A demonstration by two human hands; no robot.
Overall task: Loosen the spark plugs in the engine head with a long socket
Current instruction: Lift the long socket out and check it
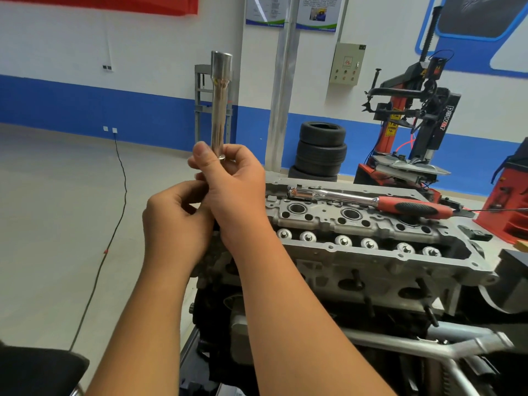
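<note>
Workshop with a blue-striped wall, 3 stacked tyres (pixel 320 151) and a tyre changer (pixel 411 130) behind. I see my right hand (pixel 231 181) clamped around the base of the long socket (pixel 219 104), held upright above the engine head (pixel 357 241). My left hand (pixel 171 221) curls beneath, fingers pinching something I cannot tell. The ratchet (pixel 371 200) lies on the engine head.

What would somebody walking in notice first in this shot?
Probably the long socket, a shiny metal tube held upright in the middle of the view, gripped at its lower end by the right hand with the left hand just below. Next, the bare engine head to the right, with a red-handled ratchet lying across its top. Behind it stand stacked tyres and a tyre changer.
</note>
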